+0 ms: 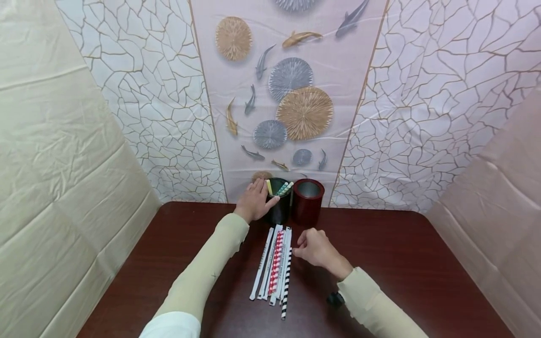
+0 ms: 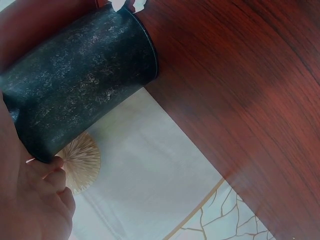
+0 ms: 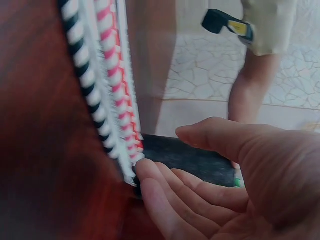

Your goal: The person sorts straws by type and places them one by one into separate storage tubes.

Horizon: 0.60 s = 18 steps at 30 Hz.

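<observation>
Your left hand (image 1: 255, 200) grips the black can (image 1: 279, 213) near its rim; your right hand (image 1: 316, 247) — thumb and fingers apart — is just beside the straws (image 1: 276, 264) on the worktop (image 1: 380, 249).

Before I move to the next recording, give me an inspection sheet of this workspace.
Surface: dark reddish-brown table, wood grain visible.
Job's things: black can holding a yellow straw and green-and-white straws; dark red can beside it, no straws showing; white wrapped straws, red-and-white straws and a black-and-white straw lying in front.
Clutter: nothing seen.
Grips: left grip holds the black can near its rim; right grip is beside the straws' far ends, thumb and fingers apart, holding nothing.
Cables: nothing seen.
Surroundings: patterned cloth behind, beige cloth at both sides.
</observation>
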### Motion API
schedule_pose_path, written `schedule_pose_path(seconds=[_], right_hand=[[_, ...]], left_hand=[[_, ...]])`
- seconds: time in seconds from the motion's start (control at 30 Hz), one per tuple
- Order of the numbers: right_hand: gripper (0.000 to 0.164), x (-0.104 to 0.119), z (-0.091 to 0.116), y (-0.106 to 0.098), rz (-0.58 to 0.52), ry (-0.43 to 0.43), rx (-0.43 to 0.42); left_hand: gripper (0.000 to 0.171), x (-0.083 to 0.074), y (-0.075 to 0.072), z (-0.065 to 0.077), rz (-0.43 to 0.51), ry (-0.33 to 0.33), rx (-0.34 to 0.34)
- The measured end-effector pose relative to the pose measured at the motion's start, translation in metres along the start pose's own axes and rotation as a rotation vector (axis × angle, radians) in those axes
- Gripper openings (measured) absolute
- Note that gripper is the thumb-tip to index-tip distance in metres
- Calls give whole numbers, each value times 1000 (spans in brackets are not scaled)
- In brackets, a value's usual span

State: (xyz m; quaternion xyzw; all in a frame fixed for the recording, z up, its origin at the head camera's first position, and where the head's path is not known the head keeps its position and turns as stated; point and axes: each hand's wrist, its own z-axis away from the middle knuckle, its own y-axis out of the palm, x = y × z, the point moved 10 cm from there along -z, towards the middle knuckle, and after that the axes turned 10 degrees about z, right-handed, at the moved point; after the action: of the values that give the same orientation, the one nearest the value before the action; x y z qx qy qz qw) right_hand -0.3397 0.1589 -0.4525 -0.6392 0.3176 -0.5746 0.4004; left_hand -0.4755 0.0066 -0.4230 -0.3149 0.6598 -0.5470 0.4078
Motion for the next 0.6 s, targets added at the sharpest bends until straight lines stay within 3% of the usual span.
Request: schedule_pose_path(seconds=[0.27,0.6], right_hand=[[19,-6,7,37,-9,8,84],[38,-7,0,47,42,-5,77]], left_hand=[[85,-1,2,0,-6,8,6],[84,1,0,1,-10,6,-9]])
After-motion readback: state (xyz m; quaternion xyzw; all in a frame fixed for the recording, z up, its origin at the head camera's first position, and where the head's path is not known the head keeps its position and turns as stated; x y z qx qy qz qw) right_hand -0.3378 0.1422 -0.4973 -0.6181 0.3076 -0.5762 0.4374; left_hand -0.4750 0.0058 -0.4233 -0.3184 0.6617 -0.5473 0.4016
